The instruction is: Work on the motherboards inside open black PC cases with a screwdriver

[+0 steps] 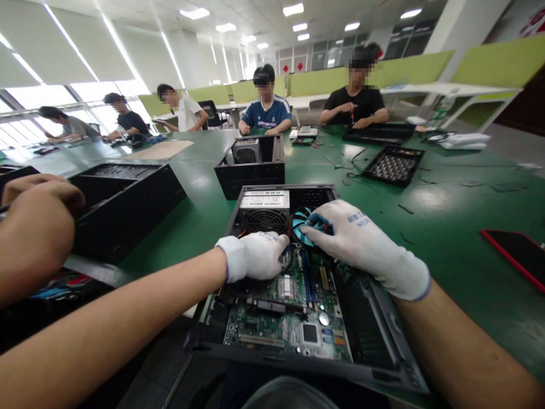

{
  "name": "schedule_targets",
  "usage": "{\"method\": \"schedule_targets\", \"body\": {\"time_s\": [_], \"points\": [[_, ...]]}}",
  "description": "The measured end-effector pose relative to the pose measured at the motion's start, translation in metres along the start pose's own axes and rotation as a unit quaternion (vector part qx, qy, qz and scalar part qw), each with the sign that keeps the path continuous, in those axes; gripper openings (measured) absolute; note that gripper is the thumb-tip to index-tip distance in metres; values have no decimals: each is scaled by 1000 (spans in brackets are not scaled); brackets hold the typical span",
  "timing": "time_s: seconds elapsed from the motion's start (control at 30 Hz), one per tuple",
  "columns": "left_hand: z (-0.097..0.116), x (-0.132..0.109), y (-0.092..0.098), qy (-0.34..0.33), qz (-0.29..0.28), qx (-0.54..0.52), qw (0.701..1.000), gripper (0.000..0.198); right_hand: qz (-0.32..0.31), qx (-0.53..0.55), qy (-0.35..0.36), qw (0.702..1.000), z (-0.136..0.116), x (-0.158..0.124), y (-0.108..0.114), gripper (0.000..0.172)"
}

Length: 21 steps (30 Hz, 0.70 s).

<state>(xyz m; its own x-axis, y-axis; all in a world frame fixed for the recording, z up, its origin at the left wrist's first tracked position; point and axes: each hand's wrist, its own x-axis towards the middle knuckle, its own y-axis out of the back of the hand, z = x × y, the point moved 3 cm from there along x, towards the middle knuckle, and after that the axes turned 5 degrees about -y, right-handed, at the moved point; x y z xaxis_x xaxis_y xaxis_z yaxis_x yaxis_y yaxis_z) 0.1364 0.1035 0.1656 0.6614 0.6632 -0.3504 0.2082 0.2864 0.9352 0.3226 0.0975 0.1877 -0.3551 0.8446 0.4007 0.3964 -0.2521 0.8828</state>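
Observation:
An open black computer case (378,335) lies in front of me, its motherboard (293,341) facing up. My right hand (351,230), in a white glove, grips a blue CPU cooler fan (300,222) by its side, tilted above the far part of the board. Just left of it, my gloved left hand (260,255) is low over the board with its fingers curled together near dark wires. Whatever those fingertips pinch is hidden. Behind both hands sits the power supply (264,200) with its round fan grille.
Another open case (251,179) stands just beyond mine. At left, a co-worker's hand (42,193) reaches into a black case (128,210). A black panel (394,166) and loose cables lie at right, near a red-edged black item (515,255). Several people sit across the green table (460,216).

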Motion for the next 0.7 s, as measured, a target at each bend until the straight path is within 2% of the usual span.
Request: {"method": "schedule_targets", "body": {"time_s": [0.07,0.2,0.33,0.7], "points": [[-7,25,-8,-9,-56,14,998,44,-1,-4,3,1000,1,-1,-1,37],[-17,56,-26,-17,-90,27,995,59,-6,4,0,1000,3,-3,-2,37],[-20,60,-33,-22,-86,37,995,65,-1,1,8,1000,4,-4,-3,41],[-26,62,-34,-24,-40,68,997,45,-27,-21,21,999,3,-6,-4,42]]}}
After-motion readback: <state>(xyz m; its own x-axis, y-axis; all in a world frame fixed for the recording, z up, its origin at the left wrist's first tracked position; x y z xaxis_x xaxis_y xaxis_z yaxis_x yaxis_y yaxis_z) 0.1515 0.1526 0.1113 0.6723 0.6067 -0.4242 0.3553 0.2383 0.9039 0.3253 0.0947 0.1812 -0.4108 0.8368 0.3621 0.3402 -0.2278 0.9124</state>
